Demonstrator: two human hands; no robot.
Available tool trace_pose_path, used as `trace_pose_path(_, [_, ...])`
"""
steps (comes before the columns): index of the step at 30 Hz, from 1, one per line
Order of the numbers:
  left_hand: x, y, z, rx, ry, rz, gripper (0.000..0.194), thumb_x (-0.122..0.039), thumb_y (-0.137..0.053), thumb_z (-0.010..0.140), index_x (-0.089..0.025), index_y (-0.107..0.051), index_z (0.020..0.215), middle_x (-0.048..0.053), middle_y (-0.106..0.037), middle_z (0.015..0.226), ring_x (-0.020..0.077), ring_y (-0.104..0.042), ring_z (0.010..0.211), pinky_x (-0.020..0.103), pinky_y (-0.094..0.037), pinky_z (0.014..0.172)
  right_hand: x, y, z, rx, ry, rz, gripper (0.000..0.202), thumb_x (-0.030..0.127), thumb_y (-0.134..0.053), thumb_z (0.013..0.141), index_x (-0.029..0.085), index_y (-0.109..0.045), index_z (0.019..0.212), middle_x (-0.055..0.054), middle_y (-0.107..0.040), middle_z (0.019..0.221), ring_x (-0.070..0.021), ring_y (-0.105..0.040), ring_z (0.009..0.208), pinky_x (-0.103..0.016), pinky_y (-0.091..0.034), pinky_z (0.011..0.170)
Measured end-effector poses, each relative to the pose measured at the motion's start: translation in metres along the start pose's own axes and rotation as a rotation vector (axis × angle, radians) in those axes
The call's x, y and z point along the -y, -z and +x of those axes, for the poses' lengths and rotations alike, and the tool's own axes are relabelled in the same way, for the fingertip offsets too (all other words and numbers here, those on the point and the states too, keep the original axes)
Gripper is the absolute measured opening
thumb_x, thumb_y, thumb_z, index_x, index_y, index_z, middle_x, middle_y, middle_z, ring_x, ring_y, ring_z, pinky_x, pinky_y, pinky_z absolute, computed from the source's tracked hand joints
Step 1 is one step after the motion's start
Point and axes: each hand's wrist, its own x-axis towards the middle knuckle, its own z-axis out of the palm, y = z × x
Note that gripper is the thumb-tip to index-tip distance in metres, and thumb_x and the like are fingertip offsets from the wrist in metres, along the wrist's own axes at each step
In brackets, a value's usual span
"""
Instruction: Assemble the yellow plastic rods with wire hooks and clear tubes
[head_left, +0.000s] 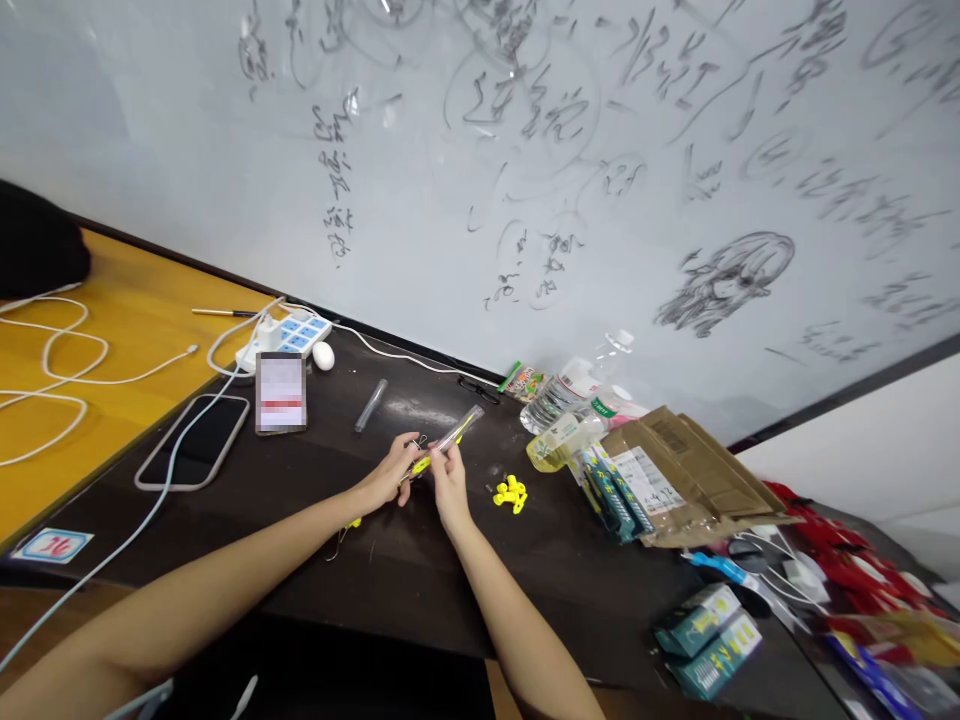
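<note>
Over the dark table, my left hand (pixel 394 472) is closed around a small yellow piece (pixel 420 466) with thin wire by its fingertips. Close beside it, my right hand (pixel 450 485) pinches a clear plastic tube (pixel 461 428) that slants up to the right, with a bit of yellow inside or against it. Another clear tube (pixel 370 406) lies behind my left hand. Several small yellow pieces (pixel 510 494) are heaped to the right of my right hand. A yellow piece with wire (pixel 352 524) lies below my left wrist.
A tablet-like screen (pixel 281 393), a phone (pixel 193 442), a power strip (pixel 292 334) and cables lie at the left. Bottles (pixel 559 395), flattened cardboard (pixel 675 470) and green boxes (pixel 709 640) stand or lie at the right. A whiteboard (pixel 420 200) rises behind the table.
</note>
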Motion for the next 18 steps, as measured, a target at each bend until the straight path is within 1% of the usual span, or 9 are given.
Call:
trace_pose_path(1, [-0.003, 0.001, -0.002, 0.024, -0.004, 0.023, 0.058, -0.063, -0.028, 0.086, -0.028, -0.024, 0.131, 0.015, -0.053, 0.121, 0.0016, -0.046, 0.033, 0.017, -0.025, 0.030, 0.000, -0.001, -0.001, -0.009, 0.003, -0.003, 0.022, 0.042, -0.053, 0.083, 0.021, -0.050, 0.089, 0.001, -0.058, 0.077, -0.0129, -0.058, 0.068, -0.025, -0.046, 0.064])
trace_pose_path(3, [-0.006, 0.001, -0.006, 0.032, -0.017, 0.044, 0.059, -0.064, -0.027, 0.086, -0.027, -0.022, 0.132, 0.017, -0.052, 0.124, 0.0021, -0.048, 0.033, 0.016, -0.023, 0.029, 0.001, -0.003, -0.002, 0.012, -0.008, 0.000, 0.023, 0.043, -0.054, 0.082, 0.021, -0.049, 0.087, 0.001, -0.058, 0.075, -0.0134, -0.058, 0.067, -0.025, -0.047, 0.063])
trace_pose_path(6, [-0.008, -0.002, -0.007, -0.001, -0.029, 0.052, 0.061, -0.064, -0.027, 0.085, -0.025, -0.024, 0.132, 0.017, -0.053, 0.123, 0.0035, -0.050, 0.038, 0.016, -0.023, 0.031, 0.003, -0.006, -0.004, 0.089, -0.044, 0.018, 0.025, 0.044, -0.055, 0.082, 0.020, -0.050, 0.087, 0.001, -0.058, 0.070, -0.0128, -0.056, 0.061, -0.025, -0.046, 0.059])
trace_pose_path(8, [-0.008, -0.003, -0.007, -0.044, -0.026, 0.050, 0.061, -0.064, -0.028, 0.085, -0.023, -0.028, 0.131, 0.016, -0.053, 0.121, 0.0049, -0.052, 0.042, 0.017, -0.028, 0.034, 0.003, -0.008, -0.005, 0.107, -0.063, 0.034, 0.027, 0.046, -0.055, 0.081, 0.020, -0.051, 0.087, 0.002, -0.057, 0.067, -0.0120, -0.054, 0.057, -0.024, -0.045, 0.055])
trace_pose_path(11, [-0.011, -0.004, -0.008, -0.129, -0.029, 0.026, 0.059, -0.062, -0.031, 0.085, -0.021, -0.035, 0.128, 0.014, -0.056, 0.117, 0.0087, -0.057, 0.054, 0.022, -0.042, 0.047, 0.004, -0.011, -0.006, 0.100, -0.085, 0.075, 0.030, 0.048, -0.053, 0.081, 0.019, -0.053, 0.086, 0.001, -0.056, 0.066, -0.0110, -0.051, 0.054, -0.022, -0.041, 0.050])
trace_pose_path(13, [-0.014, -0.004, -0.010, -0.151, -0.050, 0.023, 0.058, -0.061, -0.032, 0.085, -0.021, -0.037, 0.127, 0.012, -0.057, 0.114, 0.0136, -0.061, 0.068, 0.027, -0.047, 0.060, 0.003, -0.012, -0.007, 0.094, -0.102, 0.081, 0.032, 0.050, -0.054, 0.081, 0.018, -0.055, 0.087, 0.001, -0.055, 0.066, -0.0106, -0.050, 0.054, -0.022, -0.040, 0.049])
trace_pose_path(16, [-0.015, -0.003, -0.013, -0.110, -0.079, 0.085, 0.057, -0.059, -0.037, 0.085, -0.021, -0.040, 0.127, 0.012, -0.056, 0.117, 0.0194, -0.059, 0.092, 0.030, -0.048, 0.074, 0.000, -0.011, -0.007, 0.109, -0.134, 0.031, 0.034, 0.050, -0.056, 0.079, 0.018, -0.058, 0.090, 0.002, -0.052, 0.063, -0.0100, -0.047, 0.054, -0.022, -0.039, 0.051])
trace_pose_path(18, [-0.012, -0.004, -0.013, -0.089, -0.103, 0.116, 0.057, -0.057, -0.042, 0.083, -0.021, -0.042, 0.127, 0.012, -0.054, 0.121, 0.0206, -0.056, 0.100, 0.030, -0.046, 0.080, -0.001, -0.009, -0.006, 0.139, -0.121, -0.025, 0.035, 0.050, -0.056, 0.080, 0.019, -0.059, 0.095, 0.002, -0.052, 0.065, -0.0103, -0.047, 0.056, -0.023, -0.040, 0.054])
